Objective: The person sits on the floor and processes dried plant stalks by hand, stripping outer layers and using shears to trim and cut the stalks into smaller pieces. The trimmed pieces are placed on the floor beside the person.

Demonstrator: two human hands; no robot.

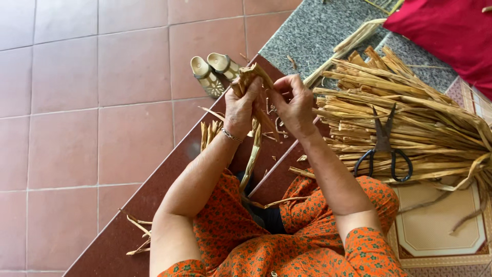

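Note:
My left hand (240, 109) and my right hand (294, 105) are raised together in front of me, both gripping a twisted strip of dried straw-coloured fibre (251, 76). The plaited tail of the fibre (252, 159) hangs down from my left hand toward my lap. A thin bracelet circles my left wrist. My orange patterned sleeves and lap fill the lower middle of the view.
A big bundle of dried fibre strips (410, 128) lies to my right with black scissors (383, 149) on top. A pair of beige sandals (212, 71) stands on the pink tiled floor (92, 102). A red cloth (451, 31) lies on the grey granite ledge (312, 36). Loose scraps (138, 231) litter the dark step.

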